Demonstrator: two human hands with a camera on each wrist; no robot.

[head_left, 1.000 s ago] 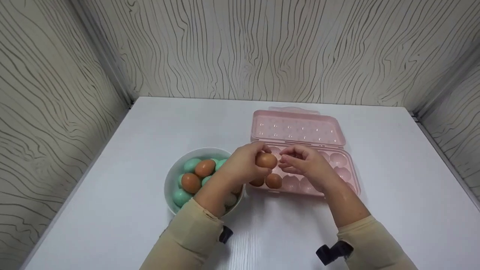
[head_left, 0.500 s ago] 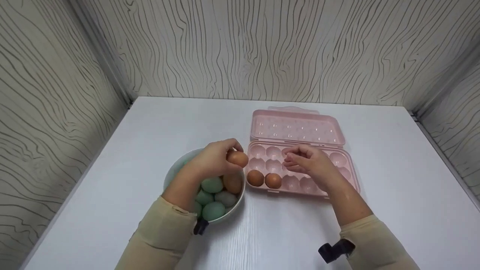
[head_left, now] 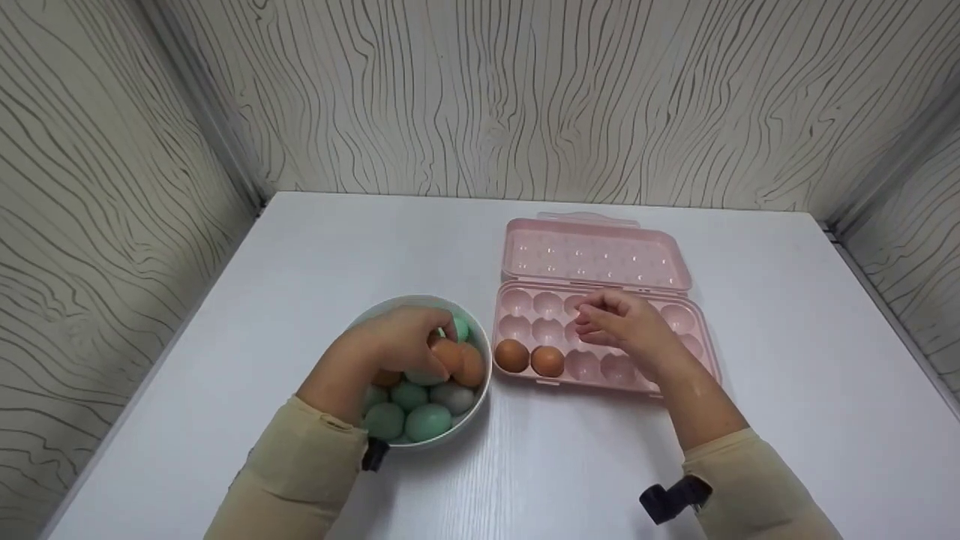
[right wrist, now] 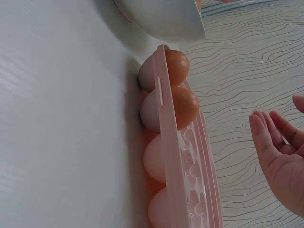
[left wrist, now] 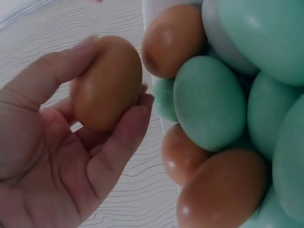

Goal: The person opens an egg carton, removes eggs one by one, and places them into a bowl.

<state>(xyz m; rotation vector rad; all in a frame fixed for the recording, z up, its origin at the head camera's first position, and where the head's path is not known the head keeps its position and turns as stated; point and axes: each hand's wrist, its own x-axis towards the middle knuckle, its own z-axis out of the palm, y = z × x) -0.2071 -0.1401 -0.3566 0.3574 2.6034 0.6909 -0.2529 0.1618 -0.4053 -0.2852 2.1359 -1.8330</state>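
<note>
My left hand [head_left: 405, 341] is over the bowl's contents and holds a brown egg [left wrist: 109, 85] between thumb and fingers. The white bowl [head_left: 489, 379] is heaped with green eggs [head_left: 428, 422], a greyish egg [head_left: 452, 397] and more brown eggs [left wrist: 225, 187], some hidden by the hand. My right hand [head_left: 630, 326] hovers above the pink egg carton [head_left: 712, 367], fingers loosely bent and holding nothing. Two brown eggs, one at the corner [head_left: 512, 355] and one beside it [head_left: 547, 361], sit in the front row's left cups.
The carton's pink lid [head_left: 596, 255] lies folded back behind its cups. Both stand on a white table [head_left: 555, 472], the bowl just left of the carton. Wood-patterned panels [head_left: 495, 97] rise behind and at the sides.
With the brown egg, my left hand has moved left from over the carton, then down over the bowl. My right hand has drifted only slightly to the right.
</note>
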